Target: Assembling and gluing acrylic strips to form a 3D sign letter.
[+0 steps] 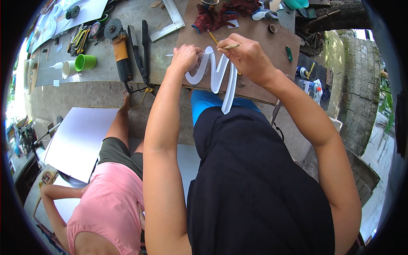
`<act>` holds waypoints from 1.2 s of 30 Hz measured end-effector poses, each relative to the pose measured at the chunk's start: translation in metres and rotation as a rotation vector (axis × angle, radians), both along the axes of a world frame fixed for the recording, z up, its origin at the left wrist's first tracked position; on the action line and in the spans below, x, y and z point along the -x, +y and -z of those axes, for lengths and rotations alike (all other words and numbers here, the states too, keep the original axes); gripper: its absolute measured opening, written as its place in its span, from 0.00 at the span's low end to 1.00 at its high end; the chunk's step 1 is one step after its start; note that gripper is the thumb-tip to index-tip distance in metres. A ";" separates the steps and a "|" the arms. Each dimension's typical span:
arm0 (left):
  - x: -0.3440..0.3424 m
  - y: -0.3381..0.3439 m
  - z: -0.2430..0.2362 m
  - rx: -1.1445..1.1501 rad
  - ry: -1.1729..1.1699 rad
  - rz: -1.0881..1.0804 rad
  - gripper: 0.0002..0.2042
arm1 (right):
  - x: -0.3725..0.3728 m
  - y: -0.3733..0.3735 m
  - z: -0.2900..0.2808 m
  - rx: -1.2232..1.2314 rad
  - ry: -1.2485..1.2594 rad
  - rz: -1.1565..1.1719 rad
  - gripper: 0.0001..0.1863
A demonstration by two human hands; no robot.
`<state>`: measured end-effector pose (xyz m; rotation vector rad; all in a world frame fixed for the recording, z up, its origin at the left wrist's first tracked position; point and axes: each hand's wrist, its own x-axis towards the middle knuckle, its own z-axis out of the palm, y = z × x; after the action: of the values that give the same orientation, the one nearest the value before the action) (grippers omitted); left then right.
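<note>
A white, curling letter-shaped piece (217, 78) with raised edges lies over the front edge of the brown board (259, 80), its lower tail hanging past it. My left hand (185, 57) is closed on its upper left part; a thin pale rod pokes out beside the knuckles. My right hand (248, 55) is closed in a pinch around a pale wooden stick (231, 46), just above the piece's upper right. The stick's working end is hidden by the fingers. A yellow pencil (212, 38) lies right between and beyond my hands.
An orange angle grinder (121, 53) and black long-handled tool (142, 55) lie left of my left arm. Further left stand a green cup (86, 62) and pliers (80, 40). Red-black gloves (214, 19) lie beyond. A person in pink (108, 208) is close on my left.
</note>
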<state>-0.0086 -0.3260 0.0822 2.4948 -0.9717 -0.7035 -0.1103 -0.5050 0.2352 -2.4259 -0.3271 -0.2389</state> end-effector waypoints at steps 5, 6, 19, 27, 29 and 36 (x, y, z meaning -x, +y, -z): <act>0.000 0.000 0.002 0.007 -0.007 -0.004 0.12 | -0.001 0.001 -0.003 0.001 -0.001 0.004 0.05; 0.000 0.000 0.001 0.007 -0.007 -0.003 0.12 | -0.001 0.001 -0.002 0.001 -0.001 0.005 0.05; -0.001 0.000 0.002 -0.003 -0.007 0.015 0.12 | -0.001 0.000 -0.001 -0.007 -0.015 -0.003 0.05; 0.001 -0.001 -0.003 -0.013 0.007 0.008 0.12 | -0.001 0.000 0.000 -0.005 -0.013 -0.004 0.06; 0.001 -0.002 -0.004 -0.015 0.008 0.002 0.12 | -0.001 0.000 0.000 -0.001 -0.006 -0.004 0.06; 0.001 -0.001 -0.003 -0.030 0.023 0.004 0.12 | -0.002 0.001 0.000 0.004 -0.013 -0.008 0.05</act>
<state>-0.0096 -0.3270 0.0853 2.5055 -0.9647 -0.7520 -0.1084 -0.5045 0.2357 -2.4280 -0.3432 -0.2501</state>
